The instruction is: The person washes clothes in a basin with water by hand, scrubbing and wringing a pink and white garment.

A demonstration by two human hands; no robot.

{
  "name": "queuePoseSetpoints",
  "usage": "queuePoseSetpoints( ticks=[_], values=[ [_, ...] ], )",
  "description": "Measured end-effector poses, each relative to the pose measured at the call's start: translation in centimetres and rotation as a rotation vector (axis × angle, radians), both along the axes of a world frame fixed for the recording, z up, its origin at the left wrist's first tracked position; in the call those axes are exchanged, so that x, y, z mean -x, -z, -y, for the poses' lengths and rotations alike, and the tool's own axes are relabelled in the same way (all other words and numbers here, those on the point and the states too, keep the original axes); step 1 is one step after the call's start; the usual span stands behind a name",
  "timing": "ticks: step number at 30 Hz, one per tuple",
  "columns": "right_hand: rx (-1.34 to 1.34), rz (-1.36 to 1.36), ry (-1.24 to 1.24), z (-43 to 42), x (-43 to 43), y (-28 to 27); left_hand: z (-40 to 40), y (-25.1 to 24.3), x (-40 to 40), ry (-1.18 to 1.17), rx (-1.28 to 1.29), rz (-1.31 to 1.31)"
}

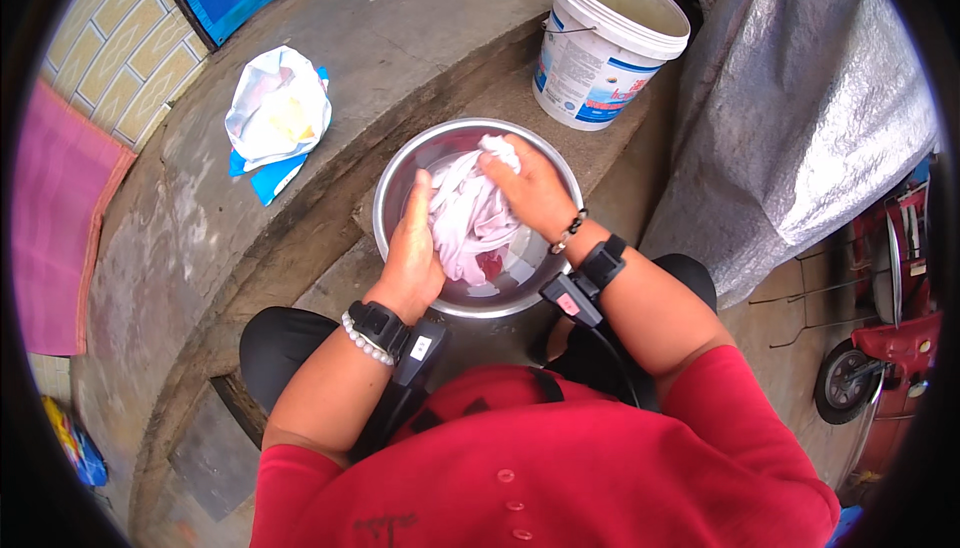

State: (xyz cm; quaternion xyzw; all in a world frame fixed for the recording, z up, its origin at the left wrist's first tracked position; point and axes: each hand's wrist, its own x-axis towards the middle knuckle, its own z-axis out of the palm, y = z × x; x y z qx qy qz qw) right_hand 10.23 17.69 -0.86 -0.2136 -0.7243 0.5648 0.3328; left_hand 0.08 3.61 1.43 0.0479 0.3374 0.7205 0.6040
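Observation:
A round stainless steel basin (pixel 381 219) stands on the ground between my knees, with a bunched, pale pinkish-white cloth (pixel 472 214) inside it. My right hand (pixel 534 186) grips the upper end of the cloth, thumb on top. Along the cloth's left side lies my left hand (pixel 415 251), thumb raised and palm facing inward; its lower fingers are hidden from view. Under the cloth, something dark red (pixel 491 266) shows at the basin's bottom, where there seems to be water.
A white plastic bucket (pixel 589 71) stands beyond the basin. On the curved concrete step (pixel 360 45) rests an opened white and blue plastic bag (pixel 277 109). Silver sheeting (pixel 810 120) hangs at the right, near a red wheeled vehicle (pixel 900 345).

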Motion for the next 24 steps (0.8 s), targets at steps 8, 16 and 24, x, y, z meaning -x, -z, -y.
queuePoseSetpoints(
  ticks=[8, 16, 24],
  values=[
    [-0.628, 0.075, -0.100, 6.6, -0.3, -3.8, 0.8, 3.0, 1.2, -0.118, 0.085, -0.044],
    [-0.599, 0.175, 0.106, 3.2, 0.1, -2.9, 0.0, 0.4, -1.5, -0.125, 0.067, -0.121],
    [-0.647, 0.096, -0.051, 5.5, -0.5, -2.0, 0.7, 0.8, 0.1, -0.115, 0.129, -0.050]
  ],
)
